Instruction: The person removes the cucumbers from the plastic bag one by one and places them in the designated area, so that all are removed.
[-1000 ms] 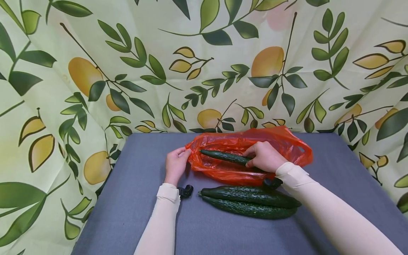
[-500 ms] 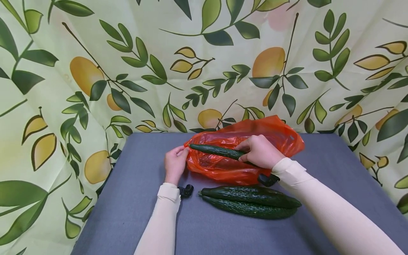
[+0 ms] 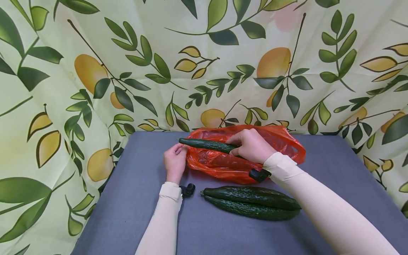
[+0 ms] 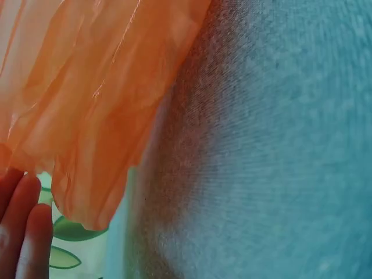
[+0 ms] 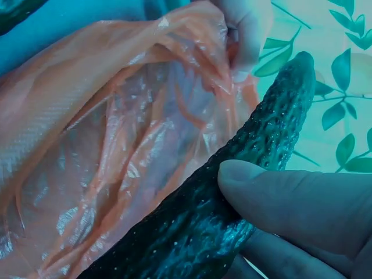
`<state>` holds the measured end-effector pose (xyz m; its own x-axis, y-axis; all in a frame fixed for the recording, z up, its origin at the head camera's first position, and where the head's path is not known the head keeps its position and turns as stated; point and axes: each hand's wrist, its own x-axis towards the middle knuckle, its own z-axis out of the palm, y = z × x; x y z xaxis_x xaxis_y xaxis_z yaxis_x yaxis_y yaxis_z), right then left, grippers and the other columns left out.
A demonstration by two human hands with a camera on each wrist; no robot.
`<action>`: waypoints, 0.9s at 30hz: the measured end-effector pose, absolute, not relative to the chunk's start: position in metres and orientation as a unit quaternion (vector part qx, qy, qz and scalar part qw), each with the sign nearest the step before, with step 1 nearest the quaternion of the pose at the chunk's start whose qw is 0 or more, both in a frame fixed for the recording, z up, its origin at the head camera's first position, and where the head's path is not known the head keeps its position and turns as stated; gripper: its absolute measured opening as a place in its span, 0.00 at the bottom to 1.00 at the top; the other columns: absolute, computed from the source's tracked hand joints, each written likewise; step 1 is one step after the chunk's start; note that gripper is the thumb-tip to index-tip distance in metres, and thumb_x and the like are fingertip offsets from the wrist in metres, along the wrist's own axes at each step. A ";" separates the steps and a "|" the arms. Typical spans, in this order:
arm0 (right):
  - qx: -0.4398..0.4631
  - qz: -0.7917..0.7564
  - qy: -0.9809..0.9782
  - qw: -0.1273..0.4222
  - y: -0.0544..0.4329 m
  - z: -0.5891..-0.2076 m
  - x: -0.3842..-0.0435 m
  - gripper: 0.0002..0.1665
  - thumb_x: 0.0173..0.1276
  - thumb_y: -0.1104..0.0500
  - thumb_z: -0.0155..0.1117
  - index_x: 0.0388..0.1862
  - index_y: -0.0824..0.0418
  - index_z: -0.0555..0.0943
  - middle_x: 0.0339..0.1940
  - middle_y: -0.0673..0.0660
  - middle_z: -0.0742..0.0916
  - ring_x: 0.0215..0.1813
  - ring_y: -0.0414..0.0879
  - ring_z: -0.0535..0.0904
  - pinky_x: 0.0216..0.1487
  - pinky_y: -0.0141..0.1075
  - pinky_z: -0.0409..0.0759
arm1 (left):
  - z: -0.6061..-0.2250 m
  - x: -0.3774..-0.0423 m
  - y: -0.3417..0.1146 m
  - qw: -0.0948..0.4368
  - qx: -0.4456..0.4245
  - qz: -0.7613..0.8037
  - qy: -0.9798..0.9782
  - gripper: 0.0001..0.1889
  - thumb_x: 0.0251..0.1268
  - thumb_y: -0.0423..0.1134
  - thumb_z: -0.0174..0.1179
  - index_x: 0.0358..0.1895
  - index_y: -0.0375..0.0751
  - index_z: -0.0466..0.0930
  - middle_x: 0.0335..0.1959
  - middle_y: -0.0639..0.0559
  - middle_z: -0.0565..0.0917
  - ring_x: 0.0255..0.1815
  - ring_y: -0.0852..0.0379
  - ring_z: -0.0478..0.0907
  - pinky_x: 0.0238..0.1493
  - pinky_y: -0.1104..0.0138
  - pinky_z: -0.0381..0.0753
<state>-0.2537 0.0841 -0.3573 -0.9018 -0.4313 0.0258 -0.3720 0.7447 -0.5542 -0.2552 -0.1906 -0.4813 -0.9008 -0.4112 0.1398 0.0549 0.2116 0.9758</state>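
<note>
My right hand (image 3: 253, 145) grips a slim dark green cucumber (image 3: 204, 143) between thumb and fingers. Its tapered end sticks out past the left edge of a red plastic bag (image 3: 207, 170), just above my left fingertips. In the right wrist view, the thumb presses on the bumpy skin of the cucumber (image 5: 192, 215), beside the bag's crumpled opening. My left hand (image 3: 174, 163) pinches the bag's left edge, and the left wrist view has its fingers (image 4: 38, 232) at the gathered plastic (image 4: 99, 116). Part of the cucumber is hidden behind the right hand.
Two more cucumbers (image 3: 251, 202) lie side by side on the grey-blue tabletop (image 3: 223, 237), nearer the person than the bag. A leaf-and-fruit patterned cloth (image 3: 191, 102) hangs behind and along both sides. Small black cameras (image 3: 188, 190) sit on the wrists.
My right hand has brought the cucumber left and upward, its end passing from inside the bag to beyond the left edge. The left hand keeps pinching the bag in nearly the same spot.
</note>
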 end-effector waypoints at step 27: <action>-0.215 -0.208 0.954 0.011 0.126 -0.335 -0.164 0.19 0.63 0.62 0.80 0.53 0.49 0.94 0.47 0.46 0.95 0.49 0.42 0.90 0.47 0.41 0.88 | -0.484 -0.253 -0.190 0.149 0.102 -0.648 -0.739 0.22 0.71 0.47 0.73 0.59 0.37 0.90 0.52 0.37 0.93 0.52 0.43 0.93 0.34 0.76 0.85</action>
<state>-0.1645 0.1263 -0.3354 -0.9071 -0.4153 0.0689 -0.4063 0.8207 -0.4018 -0.2528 -0.1904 -0.4837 -0.9345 -0.3450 0.0880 0.0423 0.1380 0.9895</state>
